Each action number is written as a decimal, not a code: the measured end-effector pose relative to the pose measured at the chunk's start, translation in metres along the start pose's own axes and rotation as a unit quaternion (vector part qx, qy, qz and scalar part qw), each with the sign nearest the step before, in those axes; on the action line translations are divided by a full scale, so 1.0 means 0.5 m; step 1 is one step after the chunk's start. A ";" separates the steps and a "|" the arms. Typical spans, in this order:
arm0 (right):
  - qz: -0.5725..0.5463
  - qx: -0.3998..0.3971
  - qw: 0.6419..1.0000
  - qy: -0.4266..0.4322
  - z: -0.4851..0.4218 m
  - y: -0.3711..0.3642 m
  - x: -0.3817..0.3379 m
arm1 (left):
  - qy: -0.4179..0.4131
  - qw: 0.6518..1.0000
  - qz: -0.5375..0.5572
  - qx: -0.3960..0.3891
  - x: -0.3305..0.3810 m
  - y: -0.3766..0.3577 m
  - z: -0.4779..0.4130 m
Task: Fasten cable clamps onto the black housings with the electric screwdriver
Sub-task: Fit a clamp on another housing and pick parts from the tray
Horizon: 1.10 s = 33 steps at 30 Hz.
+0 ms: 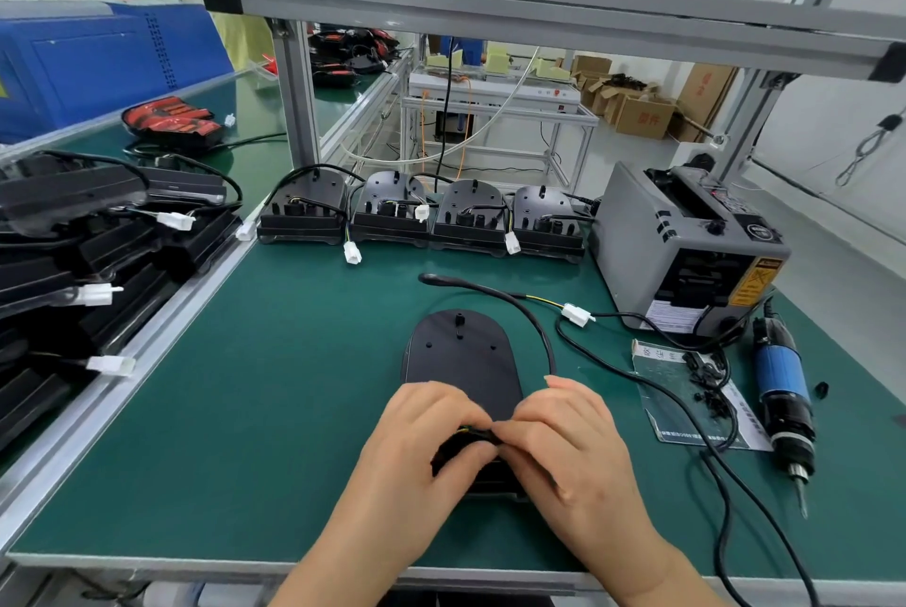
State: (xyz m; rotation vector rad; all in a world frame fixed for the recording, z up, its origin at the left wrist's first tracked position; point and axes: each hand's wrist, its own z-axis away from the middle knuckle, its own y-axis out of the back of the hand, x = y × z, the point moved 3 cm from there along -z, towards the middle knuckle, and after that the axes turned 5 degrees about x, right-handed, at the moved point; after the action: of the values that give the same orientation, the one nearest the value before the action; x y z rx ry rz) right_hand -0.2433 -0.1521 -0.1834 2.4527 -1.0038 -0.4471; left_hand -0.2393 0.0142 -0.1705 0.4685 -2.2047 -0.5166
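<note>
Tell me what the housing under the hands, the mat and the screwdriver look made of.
The housing: apparently moulded plastic, matte black, with moulded bosses and holes. The mat: probably rubber or vinyl, green, with a soft even sheen. The screwdriver: blue and black body likely plastic; chuck and bit look like bare metal, grey and shiny.

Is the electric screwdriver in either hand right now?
No, the screwdriver lies on the mat at the right, while the left hand grips the near end of the housing and the right hand pinches the cable.
</note>
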 end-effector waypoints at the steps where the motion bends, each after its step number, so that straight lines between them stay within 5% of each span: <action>1: -0.001 0.000 1.000 0.000 0.000 0.000 0.001 | -0.020 1.000 -0.007 0.008 0.000 -0.001 0.002; 7: -0.025 -0.005 0.999 -0.027 0.003 -0.002 0.010 | -0.112 0.991 -0.040 0.054 -0.009 -0.015 0.011; 25: -0.070 -0.083 0.990 -0.093 -0.018 0.020 0.013 | -0.139 0.983 -0.074 0.089 -0.019 -0.022 0.019; 29: -0.072 -0.057 0.978 -0.189 -0.026 0.071 0.049 | -0.137 0.985 -0.070 0.084 -0.020 -0.023 0.018; 33: 0.098 -0.114 0.918 -0.367 -0.030 0.134 0.156 | -0.137 0.984 -0.072 0.087 -0.018 -0.025 0.019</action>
State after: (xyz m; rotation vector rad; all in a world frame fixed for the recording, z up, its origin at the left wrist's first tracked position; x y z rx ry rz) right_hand -0.2216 -0.2467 -0.1458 1.9547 -1.3627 -1.3888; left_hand -0.2390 0.0101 -0.1879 0.6889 -2.5053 -0.4900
